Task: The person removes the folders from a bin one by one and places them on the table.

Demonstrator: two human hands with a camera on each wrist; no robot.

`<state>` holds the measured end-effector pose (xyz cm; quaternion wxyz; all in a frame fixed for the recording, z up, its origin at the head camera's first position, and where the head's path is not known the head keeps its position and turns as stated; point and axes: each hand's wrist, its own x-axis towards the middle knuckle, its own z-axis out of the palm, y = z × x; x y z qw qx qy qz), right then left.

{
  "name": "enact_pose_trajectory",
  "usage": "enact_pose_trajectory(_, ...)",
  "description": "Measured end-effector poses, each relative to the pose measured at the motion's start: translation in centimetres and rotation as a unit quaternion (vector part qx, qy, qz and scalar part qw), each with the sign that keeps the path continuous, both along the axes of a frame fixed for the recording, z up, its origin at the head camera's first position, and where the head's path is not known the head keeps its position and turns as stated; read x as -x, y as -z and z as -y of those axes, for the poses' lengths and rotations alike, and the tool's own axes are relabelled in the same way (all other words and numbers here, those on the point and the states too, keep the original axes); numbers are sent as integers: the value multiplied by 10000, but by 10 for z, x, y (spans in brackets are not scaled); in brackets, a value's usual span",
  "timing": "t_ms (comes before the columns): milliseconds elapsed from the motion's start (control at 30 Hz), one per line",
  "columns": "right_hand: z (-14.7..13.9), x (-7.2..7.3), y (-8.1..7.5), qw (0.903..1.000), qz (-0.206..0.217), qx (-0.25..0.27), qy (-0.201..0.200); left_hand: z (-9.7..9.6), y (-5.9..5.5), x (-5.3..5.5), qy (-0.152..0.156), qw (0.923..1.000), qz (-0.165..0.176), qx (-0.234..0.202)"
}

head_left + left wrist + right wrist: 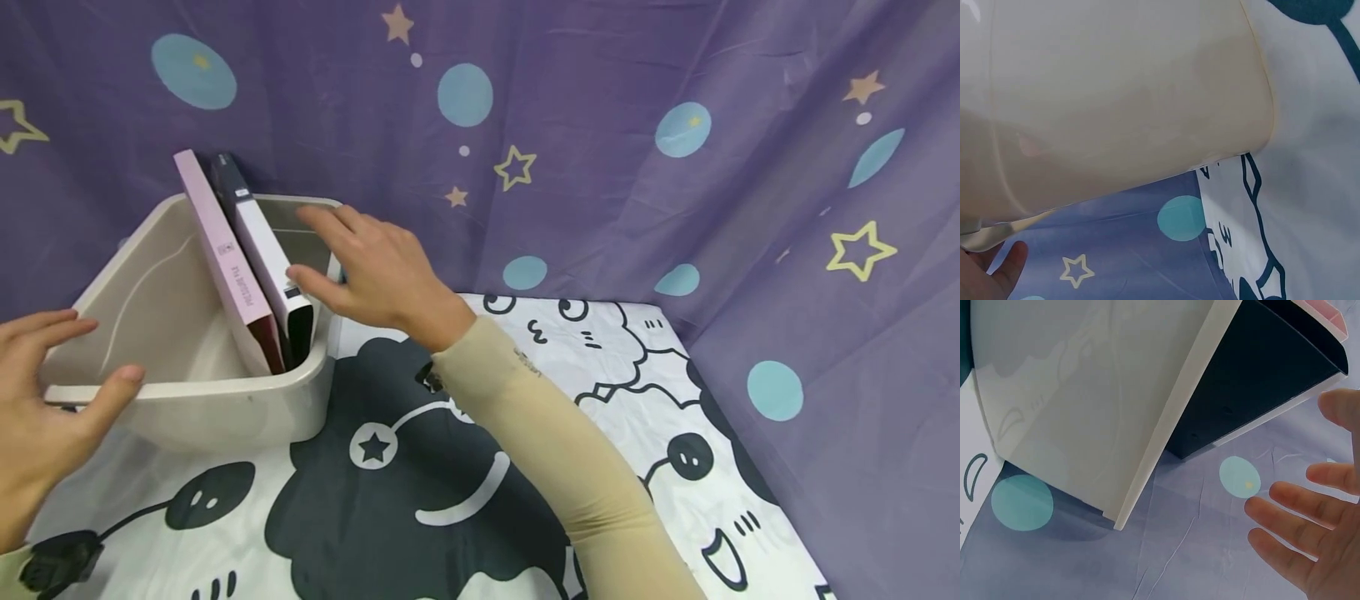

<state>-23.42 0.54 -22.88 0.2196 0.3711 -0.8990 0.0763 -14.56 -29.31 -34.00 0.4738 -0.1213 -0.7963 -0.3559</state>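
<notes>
A pale beige plastic bin [217,408] stands at the left of the head view. Leaning in it side by side are a slim pink book-shaped box [228,258] with printing on its narrow side and a black-and-white one [262,250]. My left hand [45,408] is at the bin's front left corner, its fingers and thumb spread by the rim. Extended fingers of my right hand [371,267] hover beside the black-and-white box, the thumb near its white edge. In the right wrist view, that hand [1310,512] is spread with nothing in it.
A cloth [487,500] with black-and-white cartoon faces covers the surface under the bin. Behind and to the right hangs a purple curtain [585,217] with stars and blue dots, close to the bin's back edge.
</notes>
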Motion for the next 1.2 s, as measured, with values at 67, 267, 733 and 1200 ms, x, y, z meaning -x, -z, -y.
enact_pose_trajectory(67, 1, 0, -1, 10000, -31, 15, 39, -1, 0, 1, -84, 10000, 11, 37)
enact_pose_trajectory(267, 2, -1, -3, 9999, 72, -10, 100, 2, 4, 5, -316, 9993, -19, 212)
enact_pose_trajectory(733, 18, -1, -8, 9922, 1241, 117, -33, 9, 12, -7, -537, 9927, 827, -691)
enact_pose_trajectory(1200, 24, 11, -2, 9549, 2763, 915, -587, 12, 28, 1, -641, 9902, 322, -1201)
